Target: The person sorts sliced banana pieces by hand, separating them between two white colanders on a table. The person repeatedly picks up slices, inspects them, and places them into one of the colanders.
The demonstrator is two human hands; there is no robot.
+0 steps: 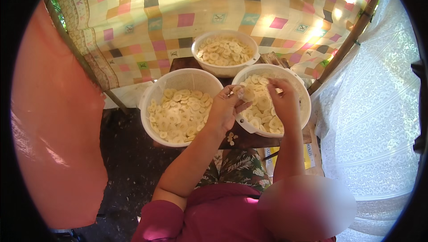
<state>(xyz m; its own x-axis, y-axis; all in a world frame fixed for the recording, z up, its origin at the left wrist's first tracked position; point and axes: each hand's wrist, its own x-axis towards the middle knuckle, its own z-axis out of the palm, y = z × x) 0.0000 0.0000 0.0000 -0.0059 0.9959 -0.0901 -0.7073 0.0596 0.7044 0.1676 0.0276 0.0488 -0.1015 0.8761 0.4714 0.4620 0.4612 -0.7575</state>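
My left hand (224, 107) is closed in a pinch on thin round banana slices (246, 93), held over the near rim of the right basin (304, 108). Over the same basin, my right hand (285, 95) has its fingers curled together, with a small pale piece of banana slice (279, 91) showing at them. Many loose banana slices (264, 116) lie inside this white perforated basin. To the left stands a second white basin (149, 91) holding a broad layer of slices (180, 115). A third basin (223, 71) at the back is heaped with slices (226, 50).
The basins stand on a dark wooden table (249, 140) with a few banana scraps (231, 138) near its front edge. A patterned sheet (205, 5) hangs behind, a red sheet (62, 121) at left, white lace (370, 108) at right. Wooden poles (345, 41) frame the space.
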